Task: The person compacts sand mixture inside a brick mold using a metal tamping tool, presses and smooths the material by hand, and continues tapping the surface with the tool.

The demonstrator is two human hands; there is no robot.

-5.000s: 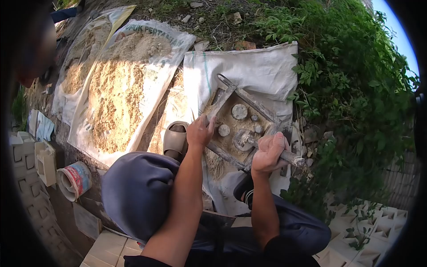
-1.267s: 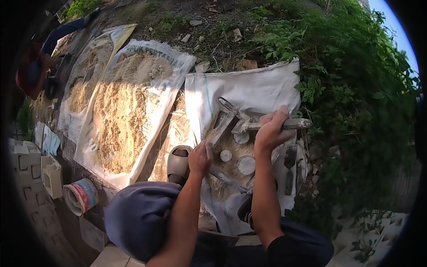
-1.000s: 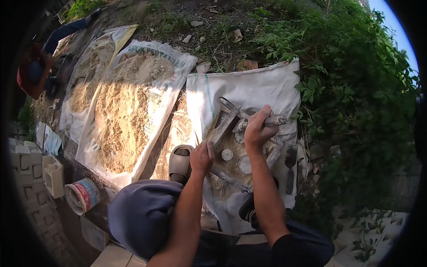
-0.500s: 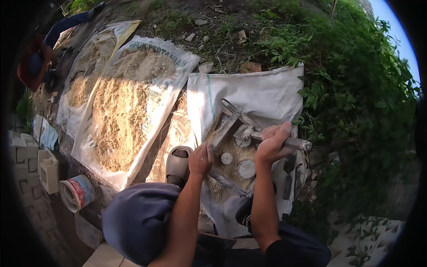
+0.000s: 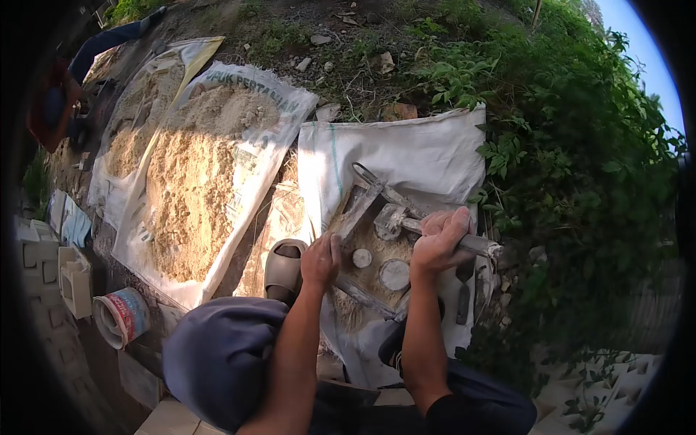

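Observation:
My right hand (image 5: 440, 239) is wrapped around the handle of a hammer (image 5: 471, 245) crusted with pale powder. The hammer's head is over the upper right part of a dusty mould frame (image 5: 366, 296), above or against one of its round pieces; I cannot tell which. My left hand (image 5: 321, 261) closes on the left corner of this frame. Inside the frame is sandy mix, with a small pale disc (image 5: 362, 257) and a larger disc (image 5: 395, 275) showing. The frame lies on a white woven sack (image 5: 413, 156). A looped metal strip sticks up at its far corner.
Sandy mix (image 5: 192, 196) is heaped on sacks to the left. A bucket (image 5: 121, 317) and stacked blocks (image 5: 40, 264) stand at the lower left. A trowel (image 5: 463, 297) lies right of the frame. Shrubs (image 5: 573, 167) border the right. Another person (image 5: 54, 109) is at the upper left.
The hammer's handle end and my right hand have dipped slightly toward me. My left hand stays on the frame. The whole view has shifted a little.

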